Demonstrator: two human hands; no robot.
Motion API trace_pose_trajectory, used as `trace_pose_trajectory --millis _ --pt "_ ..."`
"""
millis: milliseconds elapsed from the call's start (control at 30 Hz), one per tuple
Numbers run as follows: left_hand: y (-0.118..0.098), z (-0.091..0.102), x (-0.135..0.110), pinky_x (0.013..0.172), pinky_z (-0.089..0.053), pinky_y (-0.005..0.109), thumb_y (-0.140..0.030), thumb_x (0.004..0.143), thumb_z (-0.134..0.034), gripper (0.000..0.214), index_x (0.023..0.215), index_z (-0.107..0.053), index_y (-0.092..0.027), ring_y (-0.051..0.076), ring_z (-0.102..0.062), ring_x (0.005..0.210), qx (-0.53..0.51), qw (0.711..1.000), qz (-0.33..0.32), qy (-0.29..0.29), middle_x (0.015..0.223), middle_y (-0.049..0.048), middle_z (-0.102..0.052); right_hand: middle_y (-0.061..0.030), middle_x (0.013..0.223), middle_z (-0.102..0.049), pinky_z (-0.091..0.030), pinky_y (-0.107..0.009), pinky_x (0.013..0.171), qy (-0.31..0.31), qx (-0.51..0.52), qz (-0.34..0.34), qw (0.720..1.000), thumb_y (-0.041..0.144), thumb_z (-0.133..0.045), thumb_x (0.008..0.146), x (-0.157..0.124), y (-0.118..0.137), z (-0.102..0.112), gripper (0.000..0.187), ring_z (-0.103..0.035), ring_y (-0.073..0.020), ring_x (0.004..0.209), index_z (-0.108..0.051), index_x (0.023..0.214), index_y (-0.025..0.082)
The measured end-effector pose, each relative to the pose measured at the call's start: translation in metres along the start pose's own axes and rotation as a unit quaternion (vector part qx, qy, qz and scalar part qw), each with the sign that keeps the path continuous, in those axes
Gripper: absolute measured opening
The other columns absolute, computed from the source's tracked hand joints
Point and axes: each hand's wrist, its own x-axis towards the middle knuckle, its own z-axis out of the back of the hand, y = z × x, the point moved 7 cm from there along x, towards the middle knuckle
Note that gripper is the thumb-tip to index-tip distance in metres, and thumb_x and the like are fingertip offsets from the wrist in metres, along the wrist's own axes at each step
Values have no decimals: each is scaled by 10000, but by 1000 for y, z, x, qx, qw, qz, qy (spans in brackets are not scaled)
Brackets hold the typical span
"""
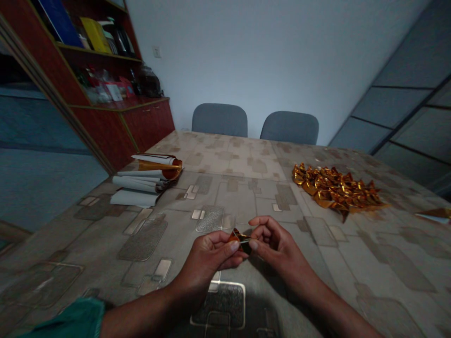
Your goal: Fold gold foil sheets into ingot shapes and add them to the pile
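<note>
Between my hands, a little above the table, is a small piece of shiny gold foil paper [240, 238], partly folded. My left hand [216, 249] pinches its left side between thumb and fingers. The fingertips of my right hand [269, 239] grip the opposite edge, with the index finger curled above it. My fingers cover much of the paper, so its exact folded shape is hard to make out. To the right lies a cluster of folded gold foil pieces [338, 190] in rows. Over on the left rests a stack of curled foil sheets [144, 180] with pale undersides.
A patterned cloth covers the table [239, 188]. At the right edge lies another gold foil piece [435, 216]. Two grey chairs [219, 119] stand at the far side, before a white wall. A red-brown cabinet [148, 124] with shelved items stands at the left.
</note>
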Motion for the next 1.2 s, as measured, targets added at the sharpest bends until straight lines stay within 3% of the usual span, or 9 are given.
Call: trace_pose_trajectory --millis 200,400,800,900,1067,1200 --pt "0 0 0 696 -564 203 -430 633 -921 384 801 -729 -144 137 -740 725 -16 1000 0 1 756 36 -783 27 773 -576 -397 -276 628 3 -9 -7 1000 474 -704 885 -3 2 -1 320 -541 -142 693 -591 1056 228" --pt "-1 0 1 678 -553 205 -416 627 -927 379 775 -712 -141 139 -733 719 -26 1000 -3 8 743 35 -773 18 691 -553 -340 -274 578 -8 -66 3 998 515 -688 885 -3 -1 0 356 -460 -136 627 -570 766 202" --pt "-5 -2 0 717 -532 229 -440 651 -908 381 833 -750 -144 152 -714 773 -2 1000 -23 11 809 54 -773 -35 778 -723 -476 -312 699 21 51 -31 998 494 -787 815 0 -9 -8 336 -657 -175 719 -623 812 200" --pt "-5 -2 0 704 -533 220 -448 659 -903 386 846 -748 -149 133 -702 738 -9 999 -32 6 785 39 -763 -27 768 -708 -462 -300 671 20 63 -42 997 502 -793 807 0 -10 -7 339 -632 -160 690 -652 841 196" --pt "-1 1 2 725 -547 230 -450 667 -898 388 856 -742 -149 164 -733 801 -7 999 -33 -4 833 55 -777 8 694 -632 -409 -274 626 -32 36 -30 998 485 -798 804 0 -7 2 343 -547 -135 641 -637 749 187" --pt "2 2 3 721 -548 236 -451 680 -890 389 853 -718 -149 177 -739 811 4 1000 -25 6 841 68 -781 5 716 -616 -411 -279 652 -24 10 -10 1000 498 -751 843 -1 -1 0 335 -540 -142 675 -649 774 186"
